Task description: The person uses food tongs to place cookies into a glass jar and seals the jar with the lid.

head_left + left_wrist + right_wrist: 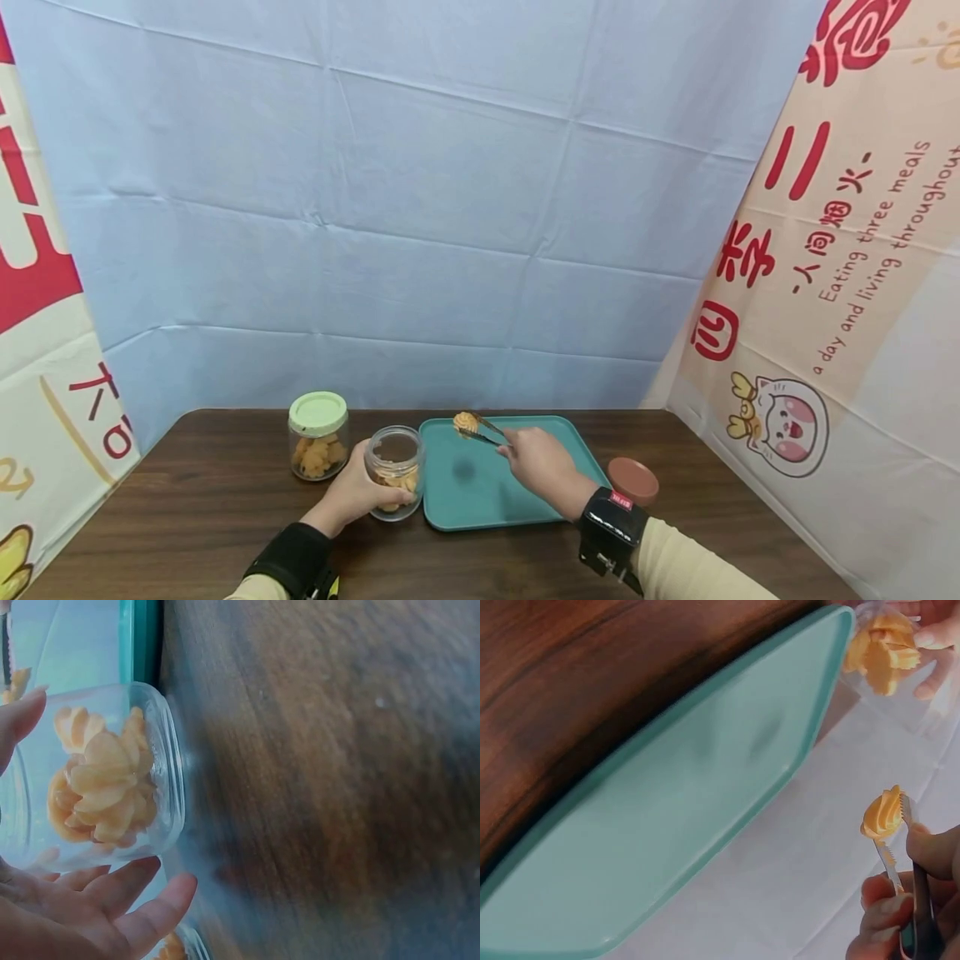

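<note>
My left hand (369,487) grips a clear, lidless jar (395,450) from its left side, thumb across the front. Several swirled cookies (109,776) lie in the bottom of that jar. With my right hand (543,467) I hold small metal tongs (917,896), thumb on one arm and fingers curled on the other. A single swirled cookie (883,813) is pinched between the toothed tips. In the head view it is over the back left part of a teal tray (517,492), whose surface shows only a shadow.
Left of the held jar stands another jar (318,437) with a pale green lid, cookies inside. A reddish-brown round lid (633,481) lies at the tray's right edge. The dark wooden table (202,500) is bounded by a blue cloth backdrop (420,275).
</note>
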The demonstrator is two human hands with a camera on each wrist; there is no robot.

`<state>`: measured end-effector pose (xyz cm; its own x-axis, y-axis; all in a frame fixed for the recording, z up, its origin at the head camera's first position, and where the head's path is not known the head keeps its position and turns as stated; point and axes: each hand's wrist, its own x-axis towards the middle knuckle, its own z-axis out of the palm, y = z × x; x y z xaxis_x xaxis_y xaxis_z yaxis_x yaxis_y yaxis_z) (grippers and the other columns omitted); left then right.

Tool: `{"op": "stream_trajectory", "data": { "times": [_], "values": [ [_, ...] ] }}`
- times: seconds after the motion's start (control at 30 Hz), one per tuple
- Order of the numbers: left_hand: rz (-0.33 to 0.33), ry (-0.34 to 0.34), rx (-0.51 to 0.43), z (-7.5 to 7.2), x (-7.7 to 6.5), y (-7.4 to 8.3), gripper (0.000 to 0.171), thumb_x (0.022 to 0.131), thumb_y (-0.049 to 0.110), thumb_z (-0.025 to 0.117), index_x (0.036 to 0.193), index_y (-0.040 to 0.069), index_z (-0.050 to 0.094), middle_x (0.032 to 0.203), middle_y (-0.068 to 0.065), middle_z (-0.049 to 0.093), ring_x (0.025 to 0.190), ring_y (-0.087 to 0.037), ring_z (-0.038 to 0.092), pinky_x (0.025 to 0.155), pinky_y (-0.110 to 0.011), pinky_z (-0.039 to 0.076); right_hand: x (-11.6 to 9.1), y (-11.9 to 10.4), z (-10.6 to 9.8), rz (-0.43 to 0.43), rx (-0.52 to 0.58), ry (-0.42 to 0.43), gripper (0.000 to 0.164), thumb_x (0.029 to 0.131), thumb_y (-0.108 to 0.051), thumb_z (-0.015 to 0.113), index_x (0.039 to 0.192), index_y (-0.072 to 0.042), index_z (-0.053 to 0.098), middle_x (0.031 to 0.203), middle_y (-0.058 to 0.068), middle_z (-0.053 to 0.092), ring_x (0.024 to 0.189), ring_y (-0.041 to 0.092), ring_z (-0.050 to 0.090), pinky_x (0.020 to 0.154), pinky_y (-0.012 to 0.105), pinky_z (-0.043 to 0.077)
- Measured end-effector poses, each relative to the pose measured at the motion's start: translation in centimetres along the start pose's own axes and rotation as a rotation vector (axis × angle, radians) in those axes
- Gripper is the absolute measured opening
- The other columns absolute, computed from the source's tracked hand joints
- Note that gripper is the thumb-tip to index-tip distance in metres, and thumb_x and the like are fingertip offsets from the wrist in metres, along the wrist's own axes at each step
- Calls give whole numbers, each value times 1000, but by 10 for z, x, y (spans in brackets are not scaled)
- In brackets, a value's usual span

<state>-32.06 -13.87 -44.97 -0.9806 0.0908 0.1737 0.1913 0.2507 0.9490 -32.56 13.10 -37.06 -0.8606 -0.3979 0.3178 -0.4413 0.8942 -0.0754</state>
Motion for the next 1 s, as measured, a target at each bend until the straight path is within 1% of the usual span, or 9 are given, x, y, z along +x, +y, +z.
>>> {"op": "stream_trajectory", "data": {
  "times": [0.07,0.27,0.43,0.5,0.7,0.83,1.0],
  "values": [
    [-2,2,10,0,0,0,98,70,6,86,143,-7,23,127,-23,47,113,-38,52,92,-54,45,-1,-2,-2,-10,7,12,32,95,-18,63,120,2,65,78,3,64,61,10,54,54,26,42],
    [-8,10,23,0,-1,1,97,69,7,87,143,-7,25,126,-22,48,112,-38,52,92,-54,45,-4,-9,-6,-59,17,31,27,95,-16,63,115,1,66,74,1,62,62,11,56,55,26,44],
    [-12,8,21,0,-1,3,98,69,7,87,143,-7,24,125,-22,49,112,-38,52,92,-53,45,-6,-20,-11,-119,20,38,32,95,-17,63,120,4,64,84,7,67,72,17,63,63,31,53],
    [-10,7,22,0,-1,4,98,69,7,87,143,-7,24,125,-22,49,112,-38,52,92,-53,45,-5,-24,-12,-136,25,36,33,96,-17,62,121,4,64,86,8,68,74,18,64,65,31,54],
    [2,8,17,1,-1,3,97,69,6,87,142,-8,25,125,-22,49,112,-38,53,92,-53,45,-3,-33,-10,-141,43,15,31,96,-18,61,121,2,65,85,6,68,74,16,64,62,27,52],
    [-2,11,24,1,-1,2,97,69,6,87,142,-7,25,125,-22,49,112,-39,53,92,-53,46,-1,-38,-8,-152,41,11,33,97,-19,61,123,2,64,92,8,70,81,19,66,69,31,55],
    [-21,10,36,0,-1,3,99,70,9,87,143,-7,23,126,-23,49,113,-40,52,91,-54,46,2,-47,-6,-180,40,7,34,97,-21,61,123,0,64,96,8,71,84,19,67,71,31,55]
  ]
}}
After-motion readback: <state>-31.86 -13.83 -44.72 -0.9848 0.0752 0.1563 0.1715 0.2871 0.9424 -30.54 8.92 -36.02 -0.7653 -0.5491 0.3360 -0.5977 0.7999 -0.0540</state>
